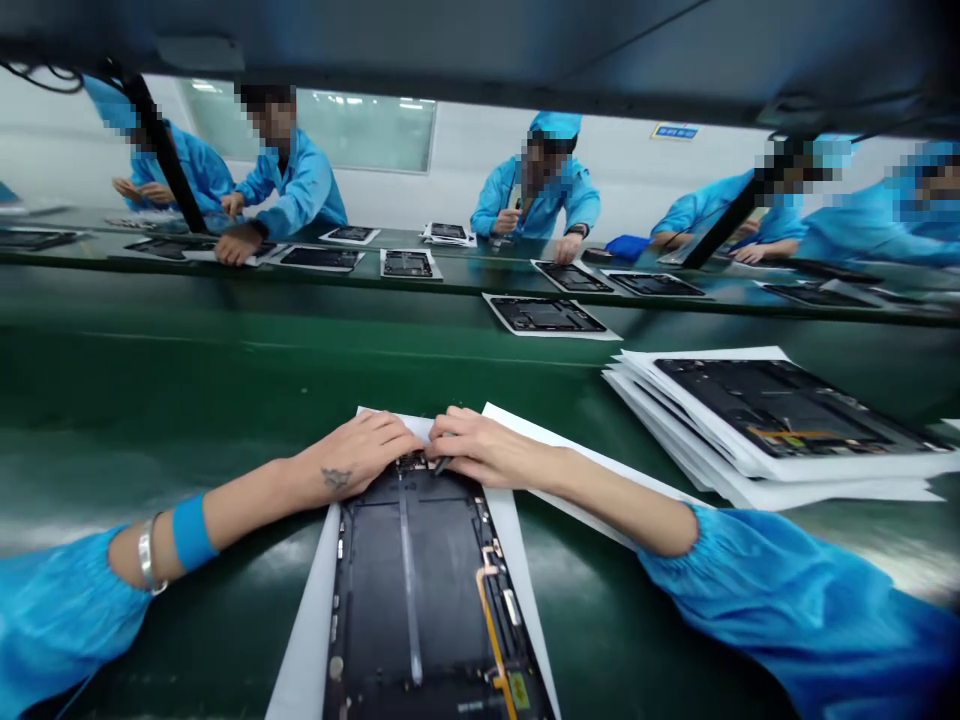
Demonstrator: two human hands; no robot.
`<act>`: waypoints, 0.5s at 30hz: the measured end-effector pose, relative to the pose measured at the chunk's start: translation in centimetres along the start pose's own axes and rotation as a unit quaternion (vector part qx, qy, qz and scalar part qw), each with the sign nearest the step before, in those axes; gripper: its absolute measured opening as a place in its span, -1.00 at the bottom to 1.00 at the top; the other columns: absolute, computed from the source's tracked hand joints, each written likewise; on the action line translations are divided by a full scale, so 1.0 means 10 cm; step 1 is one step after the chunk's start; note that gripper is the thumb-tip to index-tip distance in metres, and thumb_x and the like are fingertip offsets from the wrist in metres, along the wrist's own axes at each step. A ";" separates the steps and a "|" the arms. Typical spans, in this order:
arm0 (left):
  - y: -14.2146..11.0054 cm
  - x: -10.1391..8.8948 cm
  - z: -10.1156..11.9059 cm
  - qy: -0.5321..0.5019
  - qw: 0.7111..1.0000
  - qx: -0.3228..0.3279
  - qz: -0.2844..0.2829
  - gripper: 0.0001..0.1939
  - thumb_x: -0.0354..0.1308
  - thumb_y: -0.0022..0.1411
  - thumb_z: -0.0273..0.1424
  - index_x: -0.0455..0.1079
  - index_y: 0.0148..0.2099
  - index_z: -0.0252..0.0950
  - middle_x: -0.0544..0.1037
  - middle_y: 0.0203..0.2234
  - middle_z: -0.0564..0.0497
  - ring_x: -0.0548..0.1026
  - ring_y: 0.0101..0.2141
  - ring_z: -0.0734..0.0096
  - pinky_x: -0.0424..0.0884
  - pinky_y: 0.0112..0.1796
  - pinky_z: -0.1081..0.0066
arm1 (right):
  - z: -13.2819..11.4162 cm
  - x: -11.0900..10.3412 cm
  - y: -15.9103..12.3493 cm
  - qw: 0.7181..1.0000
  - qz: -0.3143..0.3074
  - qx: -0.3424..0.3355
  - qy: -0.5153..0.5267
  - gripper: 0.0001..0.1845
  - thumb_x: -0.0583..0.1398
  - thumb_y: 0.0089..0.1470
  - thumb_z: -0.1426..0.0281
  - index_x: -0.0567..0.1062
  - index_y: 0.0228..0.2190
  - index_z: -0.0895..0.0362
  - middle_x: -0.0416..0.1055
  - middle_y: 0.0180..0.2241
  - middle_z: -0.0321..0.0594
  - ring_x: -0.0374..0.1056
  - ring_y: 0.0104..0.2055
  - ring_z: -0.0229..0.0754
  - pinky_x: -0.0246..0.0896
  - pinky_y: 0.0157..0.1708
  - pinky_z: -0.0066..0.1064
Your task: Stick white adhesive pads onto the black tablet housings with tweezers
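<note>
An opened black tablet chassis [427, 590] lies on a white sheet [300, 650] on the green belt right in front of me. My left hand [360, 455] rests on its far top edge with fingers curled and pressed against the frame. My right hand [476, 448] meets it there, fingers closed round a small dark tool [442, 465] whose tip touches the chassis's top edge. An orange flex cable [491, 630] runs down the chassis's right side.
A stack of white sheets with another open chassis [780, 410] sits at right. One more chassis [551, 315] lies further out on the belt. Across the green table [187, 340], several people in blue coats work over similar chassis.
</note>
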State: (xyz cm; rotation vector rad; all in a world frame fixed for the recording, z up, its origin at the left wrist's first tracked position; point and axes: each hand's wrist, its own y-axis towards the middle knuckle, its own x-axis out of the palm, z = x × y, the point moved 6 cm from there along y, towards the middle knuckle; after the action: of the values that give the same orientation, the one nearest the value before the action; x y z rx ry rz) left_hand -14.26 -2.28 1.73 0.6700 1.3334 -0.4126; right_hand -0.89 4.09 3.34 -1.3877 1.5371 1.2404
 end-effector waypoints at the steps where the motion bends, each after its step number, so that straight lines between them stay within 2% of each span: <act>1: 0.00 -0.01 -0.05 0.006 1.000 -0.019 0.007 -0.64 -0.19 0.45 -0.50 0.21 0.21 -0.26 0.43 0.06 -0.14 0.32 0.09 0.18 0.27 0.04 0.19 | 0.02 -0.02 -0.02 0.999 0.007 0.008 0.050 -0.75 0.03 0.34 0.44 0.52 -0.19 0.16 0.41 -0.21 -0.11 0.23 -0.18 -0.14 0.15 -0.15 -0.30; 3: -0.01 -0.04 -0.15 0.016 0.999 -0.049 0.016 -0.60 -0.18 0.47 -0.39 0.13 0.29 -0.27 0.34 0.16 -0.18 0.21 0.19 0.12 0.21 0.10 0.13 | 0.04 -0.10 -0.07 0.991 0.037 0.030 0.124 -0.76 0.06 0.33 0.40 0.53 -0.17 0.15 0.42 -0.21 -0.13 0.28 -0.12 -0.15 0.21 -0.10 -0.30; 5: 0.01 -0.07 -0.22 0.021 0.998 -0.065 -0.001 -0.56 -0.16 0.48 -0.30 0.08 0.32 -0.31 0.31 0.17 -0.22 0.23 0.16 0.11 0.24 0.08 0.15 | 0.05 -0.24 -0.17 0.984 0.093 0.053 0.144 -0.77 0.07 0.32 0.40 0.53 -0.15 0.14 0.44 -0.21 -0.13 0.31 -0.11 -0.14 0.23 -0.10 -0.27; 7: 0.07 -0.08 -0.26 0.024 0.996 -0.075 -0.037 -0.61 -0.13 0.47 -0.26 0.18 0.22 -0.33 0.38 0.03 -0.20 0.34 -0.01 0.15 0.30 -0.05 0.21 | 0.04 -0.38 -0.32 0.978 0.148 0.077 0.123 -0.77 0.06 0.32 0.41 0.52 -0.15 0.13 0.46 -0.22 -0.13 0.33 -0.14 -0.13 0.25 -0.13 -0.25; 9: 0.15 -0.08 -0.25 0.024 0.995 -0.080 -0.061 -0.74 -0.11 0.46 -0.29 0.31 0.00 -0.33 0.43 -0.16 -0.12 0.36 -0.21 0.22 0.30 -0.16 0.28 | 0.02 -0.45 -0.52 0.974 0.183 0.106 0.076 -0.78 0.06 0.31 0.42 0.51 -0.16 0.12 0.47 -0.25 -0.13 0.32 -0.19 -0.12 0.25 -0.18 -0.23; 12: 0.27 -0.09 -0.21 0.011 0.996 -0.076 -0.055 -0.81 -0.08 0.42 -0.39 0.26 -0.27 -0.28 0.41 -0.33 -0.04 0.34 -0.32 0.29 0.28 -0.23 0.35 | -0.03 -0.41 -0.87 0.964 0.199 0.173 -0.014 -0.77 0.04 0.28 0.48 0.50 -0.19 0.13 0.45 -0.32 -0.12 0.31 -0.27 -0.10 0.26 -0.27 -0.25; 15: 0.28 -0.23 -0.39 -0.011 0.993 -0.113 -0.026 -0.81 -0.09 0.42 -0.36 0.23 -0.28 -0.25 0.41 -0.43 0.04 0.37 -0.41 0.37 0.27 -0.34 0.44 | -0.06 -0.23 -1.22 0.951 0.158 0.253 -0.080 -0.71 0.04 0.21 0.57 0.51 -0.15 0.13 0.43 -0.33 -0.11 0.35 -0.29 -0.08 0.30 -0.32 -0.28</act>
State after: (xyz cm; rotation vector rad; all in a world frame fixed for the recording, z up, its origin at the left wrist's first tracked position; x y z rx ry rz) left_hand -15.93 2.15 4.16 0.4432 1.3552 -0.3038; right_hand 11.53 4.64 3.40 -0.7140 1.8428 1.0035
